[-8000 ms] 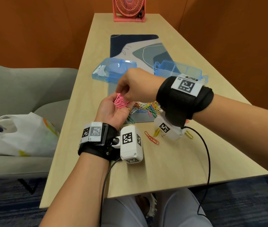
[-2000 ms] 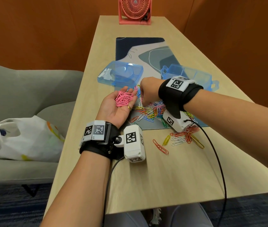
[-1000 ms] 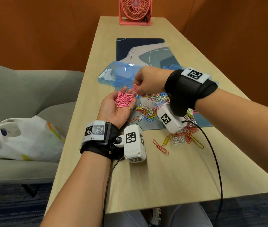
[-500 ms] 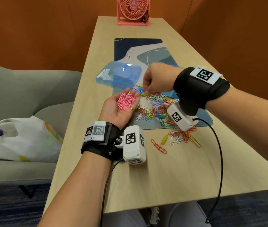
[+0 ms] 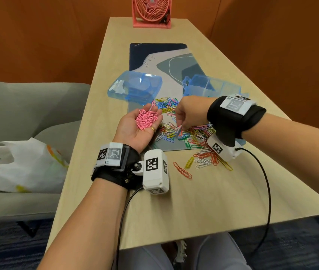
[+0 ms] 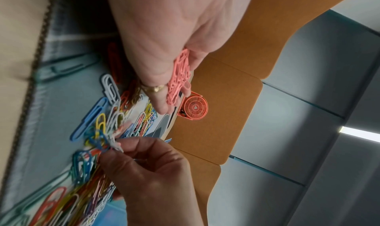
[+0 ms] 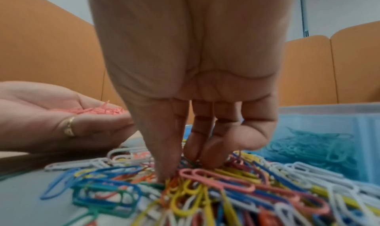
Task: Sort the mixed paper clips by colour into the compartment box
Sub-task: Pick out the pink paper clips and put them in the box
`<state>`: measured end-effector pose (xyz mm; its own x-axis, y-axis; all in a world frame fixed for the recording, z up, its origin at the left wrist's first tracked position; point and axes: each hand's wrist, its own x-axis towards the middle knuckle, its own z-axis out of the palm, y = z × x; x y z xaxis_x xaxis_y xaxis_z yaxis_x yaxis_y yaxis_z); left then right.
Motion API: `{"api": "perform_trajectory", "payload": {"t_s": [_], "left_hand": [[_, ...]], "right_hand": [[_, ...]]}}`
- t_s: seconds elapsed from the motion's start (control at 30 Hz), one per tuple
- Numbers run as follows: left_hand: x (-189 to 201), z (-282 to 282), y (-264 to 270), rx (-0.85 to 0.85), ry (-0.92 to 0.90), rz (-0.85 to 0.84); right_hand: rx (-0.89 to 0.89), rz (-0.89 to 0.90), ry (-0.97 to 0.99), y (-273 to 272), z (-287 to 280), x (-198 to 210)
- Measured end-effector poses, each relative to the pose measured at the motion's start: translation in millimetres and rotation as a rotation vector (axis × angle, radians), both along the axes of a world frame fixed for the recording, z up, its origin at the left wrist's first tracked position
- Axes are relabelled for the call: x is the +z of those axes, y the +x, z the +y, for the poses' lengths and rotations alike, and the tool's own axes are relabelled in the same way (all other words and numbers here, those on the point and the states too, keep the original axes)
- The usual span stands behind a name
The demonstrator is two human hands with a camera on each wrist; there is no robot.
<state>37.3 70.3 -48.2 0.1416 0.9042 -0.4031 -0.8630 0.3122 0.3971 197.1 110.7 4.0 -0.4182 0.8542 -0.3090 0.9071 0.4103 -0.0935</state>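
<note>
Fingers of the right hand (image 5: 188,112) have dropped back into the mixed pile (image 5: 184,131), pinching another clip; left hand (image 5: 141,127) still cups pink clips (image 5: 146,118), none boxed yet.

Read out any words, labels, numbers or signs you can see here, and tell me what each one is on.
No text can be read for certain.
Right wristband tag: small characters at its corner, too blurred to read.
Left wristband tag: square marker patterns, tiny unreadable mark below.
Box lid: white sticker, print too small.
Pink fan: triangle emblem, no words.
</note>
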Motion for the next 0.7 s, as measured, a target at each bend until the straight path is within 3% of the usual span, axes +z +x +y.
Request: {"api": "perform_trajectory", "payload": {"t_s": [0.37, 0.7], "left_hand": [[0.2, 1.2, 1.8, 0.004, 0.0, 0.017], [-0.2, -1.2, 3.4, 0.008, 0.008, -0.004]], "right_hand": [[-0.08, 0.134, -0.064, 10.0, 2.6, 10.6], [-0.106, 0.078, 0.088, 30.0, 0.9, 23.3]]}}
